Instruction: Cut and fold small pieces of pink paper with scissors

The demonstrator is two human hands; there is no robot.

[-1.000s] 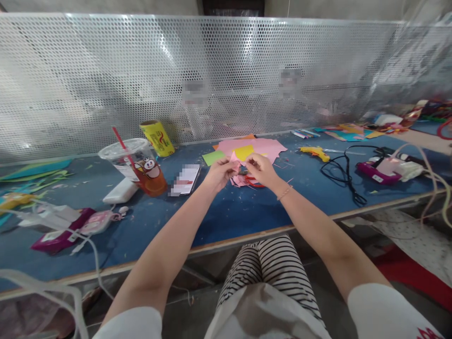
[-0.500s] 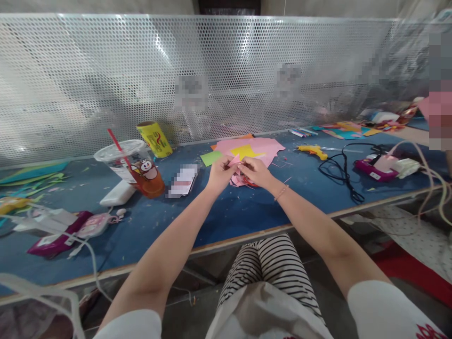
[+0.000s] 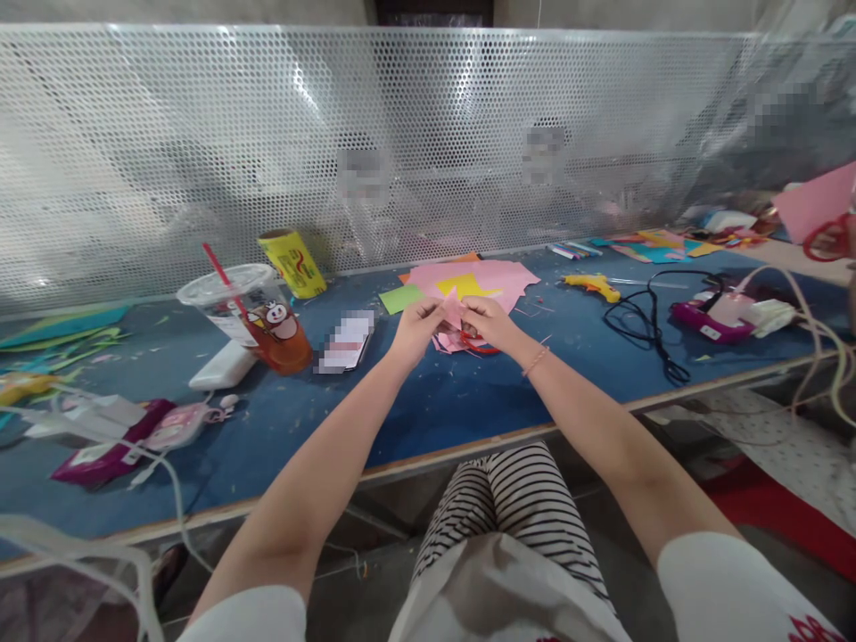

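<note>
A small pink paper piece (image 3: 453,309) is pinched between my two hands above the blue table. My left hand (image 3: 420,326) grips its left side, and my right hand (image 3: 488,323) grips its right side. Just below the hands lie pink scraps (image 3: 444,343) and red-handled scissors (image 3: 482,348), partly covered by my fingers. Behind them, large pink sheets (image 3: 514,278) lie under a yellow piece (image 3: 458,285). A green sheet (image 3: 399,299) sits at their left.
Left are a phone (image 3: 346,342), a drink cup (image 3: 274,325), a yellow tube (image 3: 292,264) and a power strip (image 3: 120,450). Right are a yellow glue gun (image 3: 592,285), black cable (image 3: 646,325) and another power strip (image 3: 712,321). Another person's red scissors (image 3: 827,241) show at far right.
My hands have moved slightly apart, showing more of the pink piece between them. At far right, the other person's pink sheet has shifted and red scissors have come into view.
</note>
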